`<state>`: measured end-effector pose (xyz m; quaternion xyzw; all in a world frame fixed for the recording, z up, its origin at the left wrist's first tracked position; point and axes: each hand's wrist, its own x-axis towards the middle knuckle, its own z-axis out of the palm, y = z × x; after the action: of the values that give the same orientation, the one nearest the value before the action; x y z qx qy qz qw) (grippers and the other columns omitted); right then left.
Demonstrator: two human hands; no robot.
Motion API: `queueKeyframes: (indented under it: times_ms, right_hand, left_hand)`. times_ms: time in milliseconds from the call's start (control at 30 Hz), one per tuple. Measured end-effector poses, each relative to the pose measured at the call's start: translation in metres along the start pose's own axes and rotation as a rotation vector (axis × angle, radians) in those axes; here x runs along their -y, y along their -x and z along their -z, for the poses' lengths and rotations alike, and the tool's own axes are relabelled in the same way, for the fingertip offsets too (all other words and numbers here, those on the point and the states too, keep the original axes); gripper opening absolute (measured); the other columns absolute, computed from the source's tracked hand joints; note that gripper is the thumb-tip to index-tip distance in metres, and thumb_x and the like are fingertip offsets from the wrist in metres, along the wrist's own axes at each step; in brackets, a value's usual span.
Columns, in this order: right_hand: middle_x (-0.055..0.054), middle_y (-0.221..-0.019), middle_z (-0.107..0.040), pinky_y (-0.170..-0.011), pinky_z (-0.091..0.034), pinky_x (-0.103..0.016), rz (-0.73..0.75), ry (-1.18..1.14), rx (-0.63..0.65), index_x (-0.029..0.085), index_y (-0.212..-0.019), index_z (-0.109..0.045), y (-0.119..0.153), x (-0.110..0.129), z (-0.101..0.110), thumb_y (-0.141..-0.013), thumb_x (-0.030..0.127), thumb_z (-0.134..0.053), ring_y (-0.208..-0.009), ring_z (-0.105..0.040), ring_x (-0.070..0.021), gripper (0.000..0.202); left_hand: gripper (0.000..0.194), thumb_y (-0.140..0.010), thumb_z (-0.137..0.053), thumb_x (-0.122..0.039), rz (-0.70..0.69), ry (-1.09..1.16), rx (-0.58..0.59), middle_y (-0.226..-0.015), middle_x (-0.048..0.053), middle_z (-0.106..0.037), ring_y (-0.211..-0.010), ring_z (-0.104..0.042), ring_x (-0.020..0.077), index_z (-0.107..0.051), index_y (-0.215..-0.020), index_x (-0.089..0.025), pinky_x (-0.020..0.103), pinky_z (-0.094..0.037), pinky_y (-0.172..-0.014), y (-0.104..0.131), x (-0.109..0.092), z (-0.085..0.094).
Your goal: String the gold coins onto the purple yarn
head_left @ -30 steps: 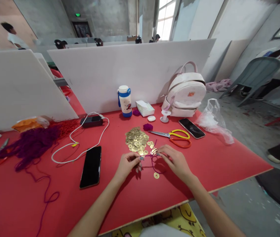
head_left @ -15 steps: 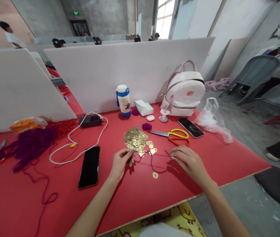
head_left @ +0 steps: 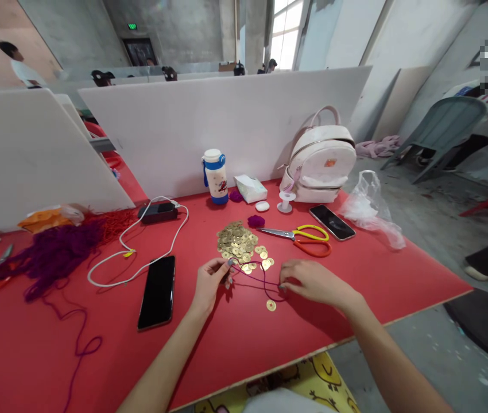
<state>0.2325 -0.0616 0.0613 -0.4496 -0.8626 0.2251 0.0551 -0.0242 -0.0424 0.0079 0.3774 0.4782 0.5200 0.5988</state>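
Note:
My left hand (head_left: 213,281) pinches a thin purple cord (head_left: 264,281) between thumb and forefinger, just in front of a pile of brass coins (head_left: 236,241). From that pinch the cord loops across to my right hand (head_left: 308,281), whose thumb and fingers are closed on another stretch of it. One strand curves down between the hands. Below it a single brass coin with a square hole (head_left: 271,305) lies on the red table (head_left: 227,350), apart from the pile. Scissors with yellow and orange handles (head_left: 298,234) rest behind my right hand.
A phone (head_left: 158,292) and a white cable (head_left: 93,281) lie to the left, near tangled purple yarn (head_left: 61,252). At the back stand a bottle (head_left: 216,178), a tissue pack (head_left: 250,188), a spool (head_left: 286,202) and a white backpack (head_left: 321,163). Another phone (head_left: 332,222) sits right.
My right hand has moved left and slightly down, closer to my left hand, and the cord between them has gone slacker. My left hand stays in place with its pinch.

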Motion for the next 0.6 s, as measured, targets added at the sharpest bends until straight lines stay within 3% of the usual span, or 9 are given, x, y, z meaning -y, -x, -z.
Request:
queueKeyframes:
  times_ms: [267, 600]
  right_hand:
    - [-0.007, -0.091, -0.070, -0.069, -0.042, -0.026, -0.125, -0.066, -0.049, 0.021, -0.086, -0.065, 0.002, -0.005, -0.013, -0.094, 0.025, -0.041, -0.083, -0.064, -0.0203, 0.025]
    - [-0.006, -0.091, -0.069, -0.070, -0.043, -0.026, -0.182, -0.078, -0.086, 0.021, -0.085, -0.062, 0.013, -0.027, -0.004, -0.095, 0.029, -0.038, -0.084, -0.064, -0.0207, 0.027]
  left_hand:
    - [0.036, -0.058, -0.083, -0.042, 0.009, 0.000, -0.011, -0.053, 0.000, -0.061, -0.040, -0.050, 0.0071, -0.065, -0.067, -0.013, 0.019, -0.042, -0.039, 0.000, -0.002, -0.002]
    - [0.034, -0.061, -0.081, -0.041, 0.031, 0.022, 0.007, -0.060, 0.003, -0.068, -0.044, -0.056, 0.0089, -0.064, -0.070, -0.013, 0.020, -0.047, -0.043, 0.004, -0.003, -0.004]
